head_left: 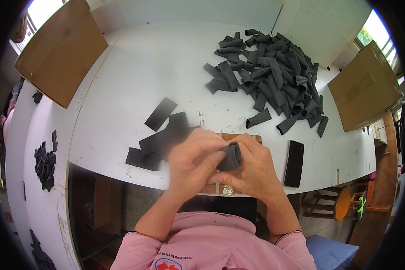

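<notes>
One dark grey tube (232, 157) in hand; a large heap and a small group lie on the counter (121, 90)

The tube is held above the near edge of the counter, between both hands, with its open end turned upward. The left hand (191, 157) has its thumb pressed against the tube by the rim. The fingers of the right hand (258, 168) are curled closed around its far and right sides. Both hands are occupied by this single piece, which is judged to be midway through handling.

Just beyond the left hand lies a small group of flat black pieces (161, 114), loosely overlapping; those nearest the hand are blurred and could not be counted reliably. Farther out, to the right, a large heap of dark grey tubes (279, 67) is piled, many with open ends showing.

On progress: the heap far outnumbers the flat group. Which represents finished work and which the remainder cannot be established; with so many pieces in the heap, the batch is judged well short of closed if those are outstanding.

A black phone (294, 163) lies right of the hands. Cardboard boxes stand at left (60, 51) and right (369, 87).
</notes>
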Available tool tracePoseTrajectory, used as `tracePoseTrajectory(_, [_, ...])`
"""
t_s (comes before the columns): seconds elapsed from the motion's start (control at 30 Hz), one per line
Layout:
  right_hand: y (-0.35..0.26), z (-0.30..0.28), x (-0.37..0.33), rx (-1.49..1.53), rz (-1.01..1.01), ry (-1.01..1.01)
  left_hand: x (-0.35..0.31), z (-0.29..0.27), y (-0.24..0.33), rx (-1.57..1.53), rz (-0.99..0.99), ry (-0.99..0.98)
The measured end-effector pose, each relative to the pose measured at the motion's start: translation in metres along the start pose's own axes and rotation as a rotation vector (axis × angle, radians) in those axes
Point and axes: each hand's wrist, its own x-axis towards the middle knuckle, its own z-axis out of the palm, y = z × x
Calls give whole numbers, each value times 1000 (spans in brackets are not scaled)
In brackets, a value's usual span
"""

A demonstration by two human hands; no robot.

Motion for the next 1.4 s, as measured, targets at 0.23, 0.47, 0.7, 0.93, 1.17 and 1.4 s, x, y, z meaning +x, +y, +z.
tracePoseTrajectory(0.23, [2, 0, 6, -62, -3, 30, -4, 3, 3, -420, -167, 331])
tracePoseTrajectory(0.47, [22, 29, -13, -60, 60, -69, -18, 0, -16, -406, -295, 205])
tracePoseTrajectory(0.7, [12, 12, -4, 75, -16, -21, 13, -1, -2, -479, -258, -88])
tracePoseTrajectory(0.93, [42, 41, -23, 186, -43, 89, 21, 5, 10, 109, -124, -179])
tracePoseTrajectory(1.17, [44, 38, -31, 231, 133, -144, 13, 8, 6, 343, -230, -207])
tracePoseTrajectory(1.4, [25, 27, -18, 225, 236, -102, 7, 1, 15, -180, -217, -47])
